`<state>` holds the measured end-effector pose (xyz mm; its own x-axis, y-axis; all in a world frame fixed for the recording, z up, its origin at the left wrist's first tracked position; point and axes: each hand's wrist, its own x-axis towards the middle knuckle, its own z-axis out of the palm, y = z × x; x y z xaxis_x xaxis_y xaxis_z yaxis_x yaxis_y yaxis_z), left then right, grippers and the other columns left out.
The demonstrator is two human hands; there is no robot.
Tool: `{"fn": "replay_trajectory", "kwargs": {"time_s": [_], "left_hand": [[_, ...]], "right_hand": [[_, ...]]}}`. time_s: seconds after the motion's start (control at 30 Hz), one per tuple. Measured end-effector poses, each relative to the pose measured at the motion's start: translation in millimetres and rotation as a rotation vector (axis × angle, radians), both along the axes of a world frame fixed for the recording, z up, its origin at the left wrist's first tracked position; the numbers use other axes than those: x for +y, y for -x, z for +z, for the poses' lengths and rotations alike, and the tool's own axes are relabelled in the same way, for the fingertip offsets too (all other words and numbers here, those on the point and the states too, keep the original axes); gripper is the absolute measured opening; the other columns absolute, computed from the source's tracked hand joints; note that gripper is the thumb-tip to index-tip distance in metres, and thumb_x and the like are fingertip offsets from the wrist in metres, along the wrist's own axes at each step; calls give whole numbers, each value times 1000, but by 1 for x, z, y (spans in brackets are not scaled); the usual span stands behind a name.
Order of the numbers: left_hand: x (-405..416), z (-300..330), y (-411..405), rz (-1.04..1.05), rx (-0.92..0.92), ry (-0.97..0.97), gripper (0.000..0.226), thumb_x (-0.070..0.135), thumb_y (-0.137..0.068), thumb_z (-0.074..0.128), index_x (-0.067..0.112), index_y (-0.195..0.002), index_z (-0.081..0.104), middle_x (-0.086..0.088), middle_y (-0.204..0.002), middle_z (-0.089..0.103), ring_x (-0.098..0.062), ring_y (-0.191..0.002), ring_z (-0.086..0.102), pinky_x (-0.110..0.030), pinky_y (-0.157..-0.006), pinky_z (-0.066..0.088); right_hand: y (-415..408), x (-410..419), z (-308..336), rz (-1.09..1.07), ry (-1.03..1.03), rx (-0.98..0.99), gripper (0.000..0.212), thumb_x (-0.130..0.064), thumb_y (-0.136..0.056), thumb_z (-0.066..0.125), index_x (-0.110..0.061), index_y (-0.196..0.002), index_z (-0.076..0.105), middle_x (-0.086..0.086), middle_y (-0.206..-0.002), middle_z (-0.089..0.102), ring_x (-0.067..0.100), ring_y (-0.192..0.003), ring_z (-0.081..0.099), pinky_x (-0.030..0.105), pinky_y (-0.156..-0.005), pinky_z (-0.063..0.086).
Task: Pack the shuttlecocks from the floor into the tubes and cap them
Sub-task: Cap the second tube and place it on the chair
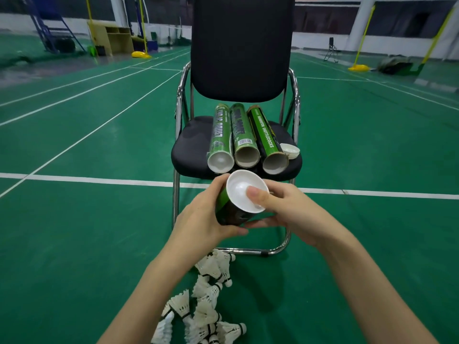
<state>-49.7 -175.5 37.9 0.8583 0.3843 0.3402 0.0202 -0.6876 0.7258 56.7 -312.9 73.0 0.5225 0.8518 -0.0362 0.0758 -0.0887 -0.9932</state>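
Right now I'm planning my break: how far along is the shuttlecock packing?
Early. Nothing looks finished: three tubes lie open on the chair. In hand: the left hand grips a fourth tube; the right thumb presses its white cap. Left: shuttlecocks on the floor.

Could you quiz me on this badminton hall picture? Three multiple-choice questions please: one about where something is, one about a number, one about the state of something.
1. Where do the loose shuttlecocks lie?
A. On the chair seat
B. On the green floor, below the hands
C. Inside a net

2. How many tubes lie on the chair?
A. Three
B. One
C. Five

3. What is on the near end of the tube in the hands?
A. Nothing, it is open
B. A white cap
C. Tape

Answers:
1 B, they are scattered on the floor near the chair's feet.
2 A, three lie side by side.
3 B, the right hand has its thumb on the white cap, while the left hand holds the tube.
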Motion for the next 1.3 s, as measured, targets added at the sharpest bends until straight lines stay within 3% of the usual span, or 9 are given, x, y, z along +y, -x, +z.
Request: {"fn": "replay_trajectory", "kwargs": {"time_s": [0.17,0.27,0.33,0.53,0.67,0.8,1.0,1.13,1.3], "left_hand": [[0,24,16,33,46,-157,92,45,-55,83,53,-126,26,24,-119,47,-3,-110,45,-34,-84,46],[0,42,29,-162,62,32,84,44,-56,82,49,-124,32,26,-112,54,10,-106,48,-10,-83,40],[-2,53,41,-253,19,197,76,52,-63,77,45,-127,37,27,-115,56,12,-110,48,-6,-85,38],[0,78,57,-241,-152,224,65,57,-70,59,43,-131,43,25,-123,56,3,-118,47,-22,-97,39],[7,84,58,-276,-141,102,64,55,-69,64,54,-129,40,16,-141,42,-1,-136,22,-39,-110,28],[25,78,51,-339,-145,115,67,46,-70,68,55,-129,39,8,-152,22,3,-138,9,-39,-113,23],[63,49,32,-407,-82,207,76,29,-77,70,45,-138,28,5,-155,7,-2,-140,-1,-31,-113,19],[93,33,6,-385,-53,190,76,3,-83,64,41,-137,26,1,-154,13,-3,-140,4,-30,-112,22],[132,14,-35,-282,-40,142,78,5,-80,68,48,-134,30,2,-151,27,-10,-137,24,-40,-111,28]], "right_hand": [[15,-2,14,-28,-76,-36,34,-33,-82,60,-15,-110,66,9,-104,70,17,-95,67,36,-73,58],[24,-4,23,-35,-112,-45,32,-31,-81,62,-16,-108,67,7,-101,70,18,-94,67,37,-73,58],[30,-5,32,-25,-136,-60,30,-30,-80,63,-19,-108,68,6,-99,71,19,-94,67,36,-73,58],[45,-10,55,-7,-233,-130,37,-24,-78,65,-21,-115,65,1,-99,71,16,-90,68,29,-72,57],[51,-13,59,-30,-299,-202,42,-17,-78,65,-25,-119,62,-10,-98,71,10,-93,66,23,-70,54],[47,3,51,-45,-356,-274,47,-5,-79,68,-30,-118,59,-11,-114,67,5,-105,61,23,-83,51],[28,46,22,-90,-327,-379,52,-14,-77,71,-47,-114,55,-3,-137,52,9,-130,44,40,-108,37],[6,79,7,-130,-250,-434,57,-9,-78,71,-43,-118,50,-3,-141,47,3,-130,40,31,-109,36],[-33,115,-2,-148,-124,-488,57,-12,-75,74,-22,-128,56,-1,-136,53,7,-126,46,30,-108,37]]}}
